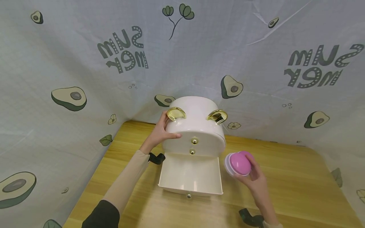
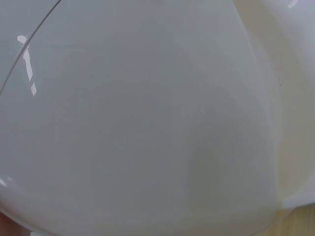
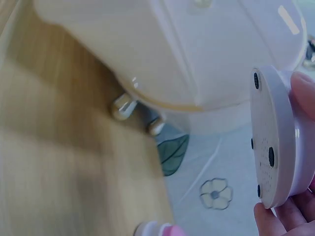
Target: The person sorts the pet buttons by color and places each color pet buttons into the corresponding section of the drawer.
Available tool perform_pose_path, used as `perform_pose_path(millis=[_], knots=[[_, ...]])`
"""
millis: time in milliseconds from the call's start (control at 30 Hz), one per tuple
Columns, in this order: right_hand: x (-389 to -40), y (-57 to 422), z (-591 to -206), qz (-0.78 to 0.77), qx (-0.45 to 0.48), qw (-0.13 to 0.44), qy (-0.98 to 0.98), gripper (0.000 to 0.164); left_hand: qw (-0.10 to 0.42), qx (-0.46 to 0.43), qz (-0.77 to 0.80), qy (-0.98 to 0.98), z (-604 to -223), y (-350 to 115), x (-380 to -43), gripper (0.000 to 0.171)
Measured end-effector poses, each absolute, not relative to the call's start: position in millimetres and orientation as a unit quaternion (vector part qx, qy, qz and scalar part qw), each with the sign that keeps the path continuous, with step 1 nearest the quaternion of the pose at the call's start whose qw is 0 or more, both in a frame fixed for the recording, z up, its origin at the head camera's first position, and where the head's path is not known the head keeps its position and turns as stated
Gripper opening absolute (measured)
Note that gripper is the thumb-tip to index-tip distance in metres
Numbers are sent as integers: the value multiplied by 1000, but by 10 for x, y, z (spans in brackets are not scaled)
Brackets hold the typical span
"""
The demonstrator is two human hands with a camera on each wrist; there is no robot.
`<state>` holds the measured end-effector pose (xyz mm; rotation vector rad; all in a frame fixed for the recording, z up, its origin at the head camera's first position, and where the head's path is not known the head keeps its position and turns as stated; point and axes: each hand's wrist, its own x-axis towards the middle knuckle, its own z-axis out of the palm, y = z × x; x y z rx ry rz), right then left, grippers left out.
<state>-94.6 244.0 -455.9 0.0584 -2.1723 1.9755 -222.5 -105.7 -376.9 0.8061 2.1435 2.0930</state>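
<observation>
A white drawer box [image 1: 196,109] with gold ear-shaped trims stands at the back of the table. Its lowest drawer [image 1: 191,171] is pulled out, and nothing shows inside. My left hand [image 1: 161,131] holds the box's left side, thumb across the front face and the other fingers partly hidden. To the right of the drawer, my right hand [image 1: 255,180] grips a round object with a pink dome [image 1: 240,163] and white base. The right wrist view shows that base [image 3: 268,142] tilted on edge, with small black feet and tiny holes.
Another pink-and-white round object [image 3: 170,230] sits on the wooden table [image 1: 285,177], mostly hidden behind the held one in the head view. Gold feet [image 3: 123,106] support the box. A cloth [image 1: 199,63] printed with avocados hangs behind and at both sides.
</observation>
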Motion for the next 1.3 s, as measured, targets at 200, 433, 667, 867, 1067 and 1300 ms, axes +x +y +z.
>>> perform_pose_path(millis=[200,433,667,867,1067,1300], knots=[[-862,2363,-4365,660,22,107,-743,83,14,263,677,688,-3768,-1056,-2223,87],[-802,2258,-4205,650,52,106,-750,82,15,263,675,689,-3773,-1056,-2224,87],[-757,2113,-4093,624,60,86,-774,81,16,260,673,692,-3780,-1057,-2230,88],[-761,1974,-4056,609,73,69,-787,82,15,261,673,692,-3782,-1060,-2232,88],[-776,1823,-4062,634,111,52,-763,83,11,265,671,693,-3786,-1060,-2232,88],[-815,1610,-4090,631,162,52,-757,82,9,259,667,698,-3783,-1059,-2229,88]])
